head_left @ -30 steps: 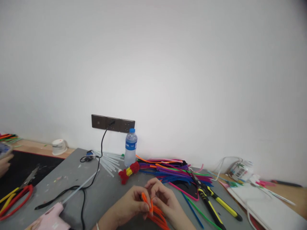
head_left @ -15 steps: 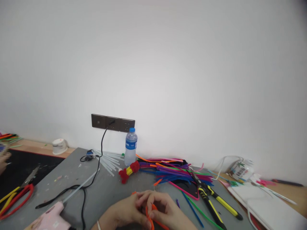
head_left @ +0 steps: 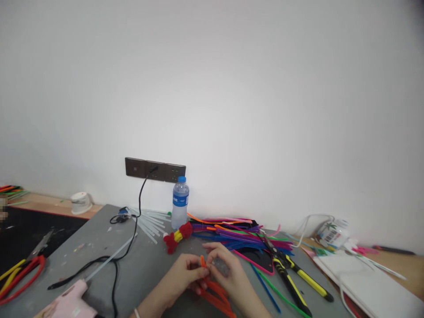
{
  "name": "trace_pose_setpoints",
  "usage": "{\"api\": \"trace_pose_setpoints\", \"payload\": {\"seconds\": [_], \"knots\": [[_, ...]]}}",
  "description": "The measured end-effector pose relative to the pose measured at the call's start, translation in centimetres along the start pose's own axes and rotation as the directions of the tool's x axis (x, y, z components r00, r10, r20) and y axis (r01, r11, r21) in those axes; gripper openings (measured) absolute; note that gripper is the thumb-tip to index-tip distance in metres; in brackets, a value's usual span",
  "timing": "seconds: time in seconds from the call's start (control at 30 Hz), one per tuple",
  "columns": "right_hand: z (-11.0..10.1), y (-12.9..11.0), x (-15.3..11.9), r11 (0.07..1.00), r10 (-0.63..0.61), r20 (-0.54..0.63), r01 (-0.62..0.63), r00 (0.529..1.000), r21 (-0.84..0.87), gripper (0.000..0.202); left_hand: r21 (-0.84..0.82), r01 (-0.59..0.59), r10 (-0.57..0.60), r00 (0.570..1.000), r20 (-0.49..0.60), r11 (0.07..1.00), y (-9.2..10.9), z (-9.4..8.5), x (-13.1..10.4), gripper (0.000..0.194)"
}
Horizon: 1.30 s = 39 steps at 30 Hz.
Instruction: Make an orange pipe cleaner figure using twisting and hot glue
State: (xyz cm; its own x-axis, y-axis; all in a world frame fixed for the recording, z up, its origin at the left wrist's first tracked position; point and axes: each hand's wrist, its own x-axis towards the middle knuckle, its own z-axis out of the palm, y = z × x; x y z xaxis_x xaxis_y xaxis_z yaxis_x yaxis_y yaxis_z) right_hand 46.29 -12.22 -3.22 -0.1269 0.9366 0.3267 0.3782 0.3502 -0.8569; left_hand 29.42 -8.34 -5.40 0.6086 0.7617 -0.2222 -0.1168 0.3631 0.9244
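Note:
Orange pipe cleaners (head_left: 217,297) are pinched between my two hands, low in the middle of the view. My left hand (head_left: 187,274) is closed on them, thumb and fingers pressed together, with one short end sticking up. My right hand (head_left: 225,269) pinches near that upper end, its thumb and forefinger forming a loop. Longer orange lengths hang down toward the bottom edge. Just beyond my hands lies a red and yellow fuzzy figure (head_left: 179,236). Behind it, to the right, is a pile of coloured pipe cleaners (head_left: 232,234).
A water bottle (head_left: 180,205) stands by the wall near clear glue sticks (head_left: 149,223). Yellow-black pliers (head_left: 294,274) lie at right, beside white sheets (head_left: 367,278). At left are a pink glue gun (head_left: 71,300), a black cable (head_left: 115,269) and red-handled scissors (head_left: 28,274).
Both hands have risen slightly and shifted their hold, and more of the orange lengths now shows. An orange end now stands up between my fingers.

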Motion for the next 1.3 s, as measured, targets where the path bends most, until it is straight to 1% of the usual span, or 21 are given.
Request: {"api": "trace_pose_setpoints", "payload": {"seconds": [0.07, 0.2, 0.27, 0.33, 0.43, 0.53, 0.63, 0.73, 0.83, 0.97, 1.1, 1.2, 1.3], "knots": [[0.0, 0.0, 0.0, 1.0, 0.002, -0.029, -0.002, 1.0, 0.006, 0.011, -0.019, -0.039, 0.039, 0.998, -0.04, 0.999, 0.2, 0.1, 0.0, 0.045], [0.1, -0.3, 0.0, 0.999, 0.002, -0.073, 0.0, 0.997, 0.033, 0.013, -0.124, -0.141, 0.127, 0.985, -0.115, 0.982, 0.9, 0.4, -0.3, 0.043], [0.2, -0.4, 0.0, 0.999, -0.001, -0.075, 0.005, 0.997, 0.048, 0.015, -0.165, -0.152, 0.13, 0.982, -0.136, 0.974, 1.2, 0.5, -0.4, 0.042], [0.3, -0.3, 0.0, 0.997, 0.003, -0.072, 0.003, 0.997, 0.072, 0.016, -0.209, -0.16, 0.134, 0.982, -0.134, 0.965, 1.3, 0.5, -0.4, 0.038], [0.3, -0.2, 0.0, 0.995, 0.017, -0.07, -0.009, 0.997, 0.104, 0.018, -0.266, -0.173, 0.148, 0.983, -0.11, 0.948, 1.2, 0.3, -0.3, 0.033], [0.3, -0.1, 0.0, 0.992, 0.021, -0.059, -0.013, 0.998, 0.127, 0.02, -0.28, -0.182, 0.172, 0.983, -0.058, 0.943, 1.1, 0.3, -0.3, 0.031], [0.2, -0.4, -0.1, 0.988, -0.015, -0.004, 0.015, 1.0, 0.156, 0.021, -0.288, -0.182, 0.202, 0.979, 0.04, 0.94, 1.1, 0.3, -0.4, 0.035], [-0.1, -1.0, -0.3, 0.986, -0.062, 0.059, 0.052, 0.996, 0.156, 0.023, -0.321, -0.164, 0.213, 0.97, 0.121, 0.933, 1.1, 0.3, -0.5, 0.044], [-0.3, -1.6, -0.5, 0.988, -0.079, 0.078, 0.067, 0.994, 0.141, 0.023, -0.341, -0.115, 0.184, 0.967, 0.176, 0.933, 0.9, 0.1, -0.5, 0.05], [-0.3, -2.4, -0.4, 0.974, -0.135, 0.132, 0.108, 0.982, 0.198, 0.026, -0.286, -0.045, 0.109, 0.971, 0.212, 0.957, 0.5, -0.3, -0.5, 0.053], [-0.1, -2.8, 0.0, 0.964, -0.193, 0.158, 0.157, 0.968, 0.216, 0.025, -0.207, -0.036, 0.085, 0.969, 0.234, 0.978, 0.5, -0.3, -0.6, 0.049], [0.0, -2.7, 0.1, 0.958, -0.222, 0.151, 0.186, 0.963, 0.217, 0.026, -0.199, 0.034, 0.024, 0.959, 0.283, 0.98, 0.6, -0.3, -0.8, 0.047], [0.0, -2.3, 0.0, 0.959, -0.219, 0.135, 0.187, 0.966, 0.213, 0.032, -0.162, 0.109, -0.058, 0.955, 0.292, 0.981, 0.7, -0.4, -1.0, 0.041]]}}
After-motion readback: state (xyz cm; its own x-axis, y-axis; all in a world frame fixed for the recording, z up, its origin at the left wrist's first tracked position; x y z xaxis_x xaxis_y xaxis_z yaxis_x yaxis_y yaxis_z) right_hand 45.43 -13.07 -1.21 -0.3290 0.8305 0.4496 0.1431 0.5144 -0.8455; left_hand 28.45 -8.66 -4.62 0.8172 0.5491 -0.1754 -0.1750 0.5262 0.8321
